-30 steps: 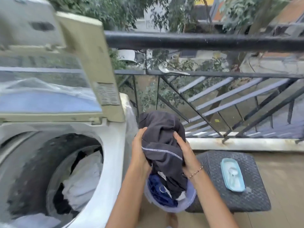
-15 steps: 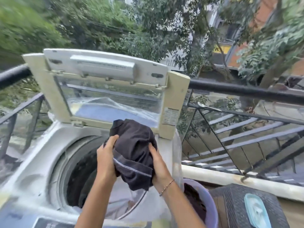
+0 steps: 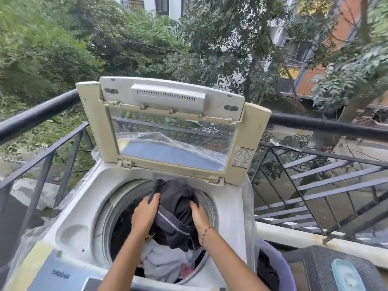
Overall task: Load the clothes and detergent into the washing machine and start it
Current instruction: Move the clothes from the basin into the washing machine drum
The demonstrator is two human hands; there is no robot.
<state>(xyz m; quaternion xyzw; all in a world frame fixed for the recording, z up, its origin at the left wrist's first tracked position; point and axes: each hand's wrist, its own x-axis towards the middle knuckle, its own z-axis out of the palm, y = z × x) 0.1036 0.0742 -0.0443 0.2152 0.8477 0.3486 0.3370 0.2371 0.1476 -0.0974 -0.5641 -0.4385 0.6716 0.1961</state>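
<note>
Two bare hands hold one dark garment (image 3: 176, 215) over the mouth of a top-loading washing machine (image 3: 77, 206). Nearest the viewer, the control panel (image 3: 63, 276) runs along the lower edge, and both forearms reach over it towards the drum. The left hand (image 3: 144, 213) grips the left side of the garment, its fingers (image 3: 154, 198) curled into the fabric; the right hand (image 3: 199, 215), with a beaded bracelet (image 3: 206, 232) at the wrist, grips the right side, its fingers (image 3: 194, 206) likewise tucked into the folds. The garment hangs bunched between them, its lower part already inside the drum opening and just above the pale clothes (image 3: 161, 263) lying in the drum. To the right of the machine stands a purple basket (image 3: 281, 261) with dark clothes (image 3: 266, 269) in it, and beyond it a dark woven stool (image 3: 315, 267) bears a pale blue container (image 3: 346, 276). Behind the drum the lid (image 3: 174, 131) stands upright and open, clear plastic sheeting and a blue surface showing through its window. A black metal railing (image 3: 325, 127) passes behind the machine, and past it stand trees (image 3: 63, 49) and buildings (image 3: 346, 28).
</note>
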